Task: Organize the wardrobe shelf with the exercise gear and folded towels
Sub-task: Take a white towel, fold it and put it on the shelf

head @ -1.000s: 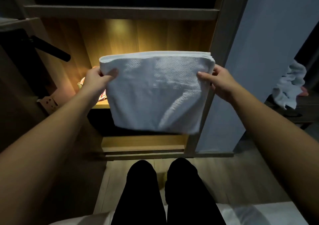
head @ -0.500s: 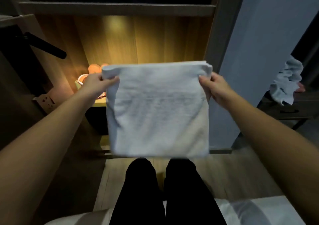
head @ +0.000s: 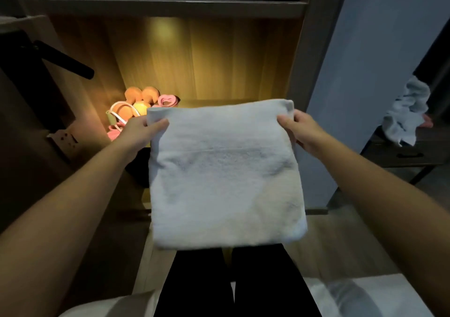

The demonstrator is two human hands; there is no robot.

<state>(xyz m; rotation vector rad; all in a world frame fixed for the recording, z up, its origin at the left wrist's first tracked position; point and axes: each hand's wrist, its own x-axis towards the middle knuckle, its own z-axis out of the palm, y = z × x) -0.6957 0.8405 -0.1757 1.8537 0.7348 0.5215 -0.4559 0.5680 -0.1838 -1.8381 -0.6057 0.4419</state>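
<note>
A folded white towel [head: 224, 178] hangs in front of me, held up by its two top corners. My left hand [head: 141, 131] pinches the top left corner, thumb on the near face. My right hand [head: 299, 131] pinches the top right corner the same way. Behind the towel is the lit wooden wardrobe shelf [head: 219, 101]. At the shelf's left end lies a heap of exercise gear [head: 138, 105]: orange dumbbells, a pink resistance band and a pale cord with a green handle. The towel hides the shelf's front edge.
A black handle [head: 65, 60] juts out from the dark door at the left. A pale wall panel [head: 365, 73] flanks the wardrobe on the right. A crumpled light cloth [head: 404, 114] lies on a dark drawer unit at far right. My legs [head: 233, 282] stand on wood flooring.
Both hands have lowered the towel and it now hangs full length. The exercise gear on the shelf has come into sight above it.
</note>
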